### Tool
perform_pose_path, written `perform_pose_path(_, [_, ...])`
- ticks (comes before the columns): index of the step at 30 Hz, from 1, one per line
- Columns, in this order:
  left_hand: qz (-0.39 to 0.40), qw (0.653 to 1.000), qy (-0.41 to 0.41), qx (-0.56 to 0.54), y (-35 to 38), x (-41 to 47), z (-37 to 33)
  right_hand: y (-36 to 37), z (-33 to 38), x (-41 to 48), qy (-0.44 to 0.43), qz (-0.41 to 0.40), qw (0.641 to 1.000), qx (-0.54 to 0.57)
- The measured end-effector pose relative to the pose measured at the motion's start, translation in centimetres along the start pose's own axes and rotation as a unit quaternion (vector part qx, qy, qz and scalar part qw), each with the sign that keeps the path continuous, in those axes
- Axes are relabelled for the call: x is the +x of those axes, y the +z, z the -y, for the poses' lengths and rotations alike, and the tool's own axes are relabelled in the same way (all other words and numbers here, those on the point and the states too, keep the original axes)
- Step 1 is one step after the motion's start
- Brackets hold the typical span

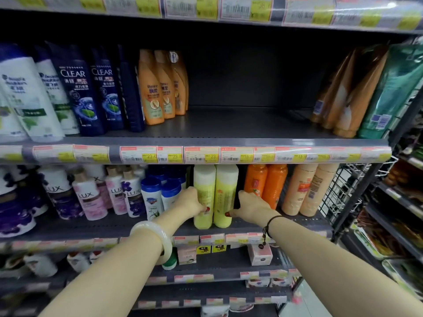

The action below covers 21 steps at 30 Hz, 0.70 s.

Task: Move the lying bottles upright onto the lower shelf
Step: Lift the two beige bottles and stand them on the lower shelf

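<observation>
Two yellow bottles stand upright side by side on the lower shelf [251, 225], near its middle. My left hand [191, 203] wraps the left side of the left yellow bottle [204, 186], thumb on its front. My right hand [249, 205] presses the right side of the right yellow bottle [225, 186], fingers reaching behind it. Both bottles sit squeezed between the two hands. The upper shelf [240, 124] has a wide bare stretch in its middle.
Blue-capped white bottles [152, 195] stand just left of the yellow pair, orange bottles [265, 184] and beige bottles [306, 188] just right. Upper shelf: dark Clear bottles [77, 88], orange bottles [158, 88], leaning refill pouches [352, 92]. A wire rack [343, 193] borders the right.
</observation>
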<state>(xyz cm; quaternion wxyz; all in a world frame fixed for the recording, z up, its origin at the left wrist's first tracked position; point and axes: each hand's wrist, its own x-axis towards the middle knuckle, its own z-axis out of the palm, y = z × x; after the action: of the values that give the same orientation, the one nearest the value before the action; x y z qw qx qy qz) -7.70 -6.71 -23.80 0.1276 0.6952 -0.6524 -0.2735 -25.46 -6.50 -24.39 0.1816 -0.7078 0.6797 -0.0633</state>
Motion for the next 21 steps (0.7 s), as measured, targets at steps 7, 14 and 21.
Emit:
perform_pose_path(7, [-0.002,0.996,0.019,-0.083,1.9,1.2,1.6,2.5,0.1,1.6,-0.019,-0.010,0.989,0.143])
perform_pose_path(14, [-0.055,0.982,0.067,-0.169,3.3,2.7,2.3,3.2,-1.3,2.9,-0.052,-0.054,0.975,0.207])
perform_pose_path(21, [-0.079,0.984,0.071,-0.142,4.2,3.3,2.1,3.3,-1.6,3.1,-0.057,-0.074,0.976,0.198])
